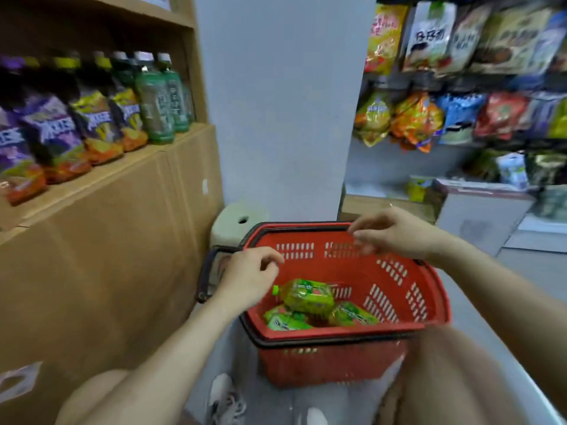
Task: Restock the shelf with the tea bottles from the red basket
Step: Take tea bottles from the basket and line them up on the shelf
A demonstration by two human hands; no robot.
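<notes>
Left hand [251, 277]: fingers loosely curled, nothing in them. It hovers over the near-left corner of the red basket [429, 305].

Right hand [395, 233]: fingers relaxed and half-spread, also carrying nothing. It sits above the basket's far rim, fingertips next to the black handle [306, 227] lying along that rim. Cannot tell if they touch it.

Tea bottles [302, 296]: green-labelled, lying on their sides in the basket bottom. They are just below and right of the left hand and well below the right hand. The top one has its cap pointing toward the left hand. At least two more sit under and beside it. Neither hand is in contact with them.

Shelf [101, 176]: cardboard ledge, up and to the left of the left hand. Upright green bottles [155, 99] stand at its right end, with purple and yellow bottles [92, 118] further left.

Second black handle [205, 271] hangs down outside the basket, just left of the left hand. Pale stool [236, 219] is behind the basket, above the left hand. Snack bags [429, 35] hang above and beyond the right hand. The whole frame is motion-blurred.
</notes>
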